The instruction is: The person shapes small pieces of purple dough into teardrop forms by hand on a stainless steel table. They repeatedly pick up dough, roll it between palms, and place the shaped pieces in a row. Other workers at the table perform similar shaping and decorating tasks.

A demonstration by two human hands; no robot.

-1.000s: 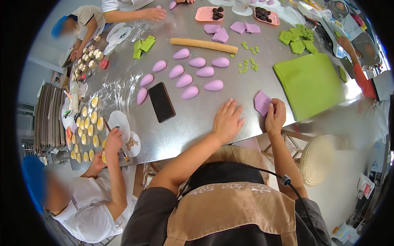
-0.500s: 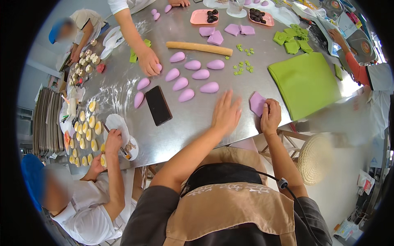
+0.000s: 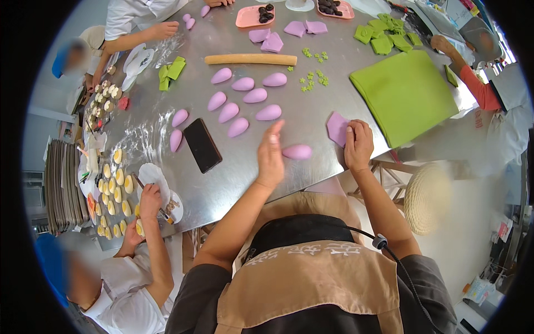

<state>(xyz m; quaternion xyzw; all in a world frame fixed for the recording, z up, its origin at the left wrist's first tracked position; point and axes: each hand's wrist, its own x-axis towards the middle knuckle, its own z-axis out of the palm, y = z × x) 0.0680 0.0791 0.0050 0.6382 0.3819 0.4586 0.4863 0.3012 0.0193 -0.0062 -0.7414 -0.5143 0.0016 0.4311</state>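
My left hand [image 3: 271, 157] rests edge-on over the steel table, its fingers stretched out and close to one another. Right beside it lies a smooth purple teardrop of dough [image 3: 297, 152]. My right hand [image 3: 359, 143] is closed at the table's near edge, its thumb against the edge of a flat purple dough piece [image 3: 337, 129]; whatever its curled fingers hold is hidden. Several more purple dough teardrops [image 3: 255, 96] are laid out ahead of my left hand. A black phone [image 3: 203, 146] lies to their left.
A wooden rolling pin [image 3: 250, 59] lies beyond the teardrops, with small green dough shapes [image 3: 319, 74] nearby. Green folded sheet [image 3: 403, 97] covers the right side. Pink trays [image 3: 255, 23] hold dark balls. Co-workers stand around; one holds a brush by yellow-and-white oval pieces [image 3: 127, 184].
My left hand has turned onto its edge, and a purple dough teardrop now shows beside it. The co-worker's hand across the table has drawn back from the teardrops. My right hand stays put.
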